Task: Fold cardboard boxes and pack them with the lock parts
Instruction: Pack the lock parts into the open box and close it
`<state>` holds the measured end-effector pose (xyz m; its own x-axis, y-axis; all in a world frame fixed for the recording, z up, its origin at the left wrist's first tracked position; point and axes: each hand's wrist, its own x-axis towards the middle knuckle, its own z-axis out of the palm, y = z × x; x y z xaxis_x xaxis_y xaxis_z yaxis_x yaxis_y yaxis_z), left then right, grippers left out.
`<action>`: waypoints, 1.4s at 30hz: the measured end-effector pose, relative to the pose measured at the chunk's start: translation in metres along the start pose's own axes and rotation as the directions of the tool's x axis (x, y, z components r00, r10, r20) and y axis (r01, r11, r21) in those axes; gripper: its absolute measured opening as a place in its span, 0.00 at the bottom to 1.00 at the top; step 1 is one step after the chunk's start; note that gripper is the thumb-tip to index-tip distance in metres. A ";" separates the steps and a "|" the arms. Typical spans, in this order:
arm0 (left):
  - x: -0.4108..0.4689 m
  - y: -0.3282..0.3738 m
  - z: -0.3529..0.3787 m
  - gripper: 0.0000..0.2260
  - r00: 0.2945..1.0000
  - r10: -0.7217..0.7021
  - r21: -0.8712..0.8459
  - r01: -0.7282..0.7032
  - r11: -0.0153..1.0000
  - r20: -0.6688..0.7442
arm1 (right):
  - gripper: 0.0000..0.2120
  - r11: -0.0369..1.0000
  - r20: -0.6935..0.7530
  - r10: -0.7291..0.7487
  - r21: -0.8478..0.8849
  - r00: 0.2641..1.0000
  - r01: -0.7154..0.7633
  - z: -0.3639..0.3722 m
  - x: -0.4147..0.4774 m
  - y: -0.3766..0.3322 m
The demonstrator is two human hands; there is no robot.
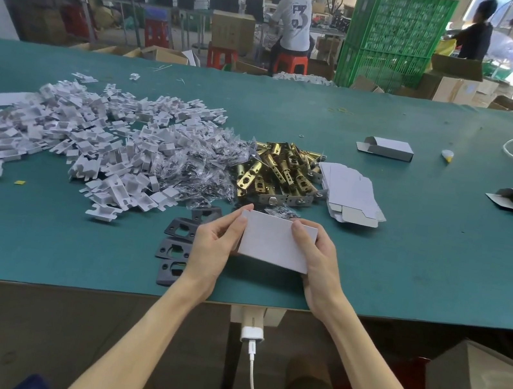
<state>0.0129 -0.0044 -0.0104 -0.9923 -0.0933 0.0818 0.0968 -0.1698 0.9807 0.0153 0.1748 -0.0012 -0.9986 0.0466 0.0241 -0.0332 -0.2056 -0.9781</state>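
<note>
The small white cardboard box (276, 241) is held just on the near side of the pile of brass latches (277, 174), over the green table (408, 253). Its long axis runs left to right, the right end dipping slightly, and its broad face is turned up toward the camera. The left hand (215, 241) grips its left end and the right hand (318, 265) its right end, each with the thumb laid on top and the fingers curled underneath. Flat box blanks (350, 193) lie against the pile's right side, dark strike plates (177, 242) sit near-left of it, and white inserts (88, 139) spread to its left.
</note>
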 end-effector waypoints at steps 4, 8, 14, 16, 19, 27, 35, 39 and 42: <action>-0.002 0.003 0.001 0.13 1.000 0.010 0.011 -0.011 1.000 0.018 | 0.19 1.000 0.000 0.003 0.003 1.000 -0.003 -0.001 0.000 0.000; -0.003 0.006 0.001 0.13 0.998 0.006 0.004 -0.006 1.000 0.068 | 0.14 0.999 -0.017 0.001 -0.036 1.000 -0.001 0.000 0.002 0.002; -0.003 0.007 0.000 0.18 0.987 -0.047 0.004 0.047 0.999 0.151 | 0.12 0.999 -0.061 -0.005 -0.051 0.998 0.002 0.000 0.004 0.003; -0.003 0.006 -0.001 0.18 0.989 -0.041 -0.003 0.041 0.999 0.142 | 0.11 0.997 -0.058 -0.011 -0.072 0.998 0.007 0.000 0.004 0.004; -0.004 0.004 -0.001 0.18 0.993 -0.024 -0.004 0.024 1.000 0.116 | 0.10 0.992 -0.043 -0.033 -0.124 0.999 0.027 0.001 0.004 0.004; -0.003 0.004 0.000 0.15 0.990 -0.030 -0.015 0.032 0.999 0.138 | 0.12 0.957 0.035 -0.045 -0.286 0.998 0.053 0.003 0.002 0.005; -0.003 0.000 0.000 0.23 0.976 0.002 0.079 -0.020 0.997 0.217 | 0.19 0.924 0.101 -0.024 -0.377 0.995 0.061 0.005 0.003 0.006; -0.004 0.002 0.001 0.24 0.973 0.006 0.089 -0.028 0.996 0.232 | 0.20 0.921 0.110 -0.039 -0.381 0.993 0.079 0.005 0.004 0.007; -0.003 0.003 0.002 0.20 0.977 0.013 0.104 -0.035 0.994 0.211 | 0.23 0.916 0.110 -0.033 -0.394 0.993 0.074 0.007 0.002 0.005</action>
<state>0.0159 -0.0027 -0.0069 -0.9850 0.1134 0.1297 0.1232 -0.0632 0.9904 0.0126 0.1672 -0.0047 -0.9954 -0.0548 0.0787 -0.0881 0.2002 -0.9758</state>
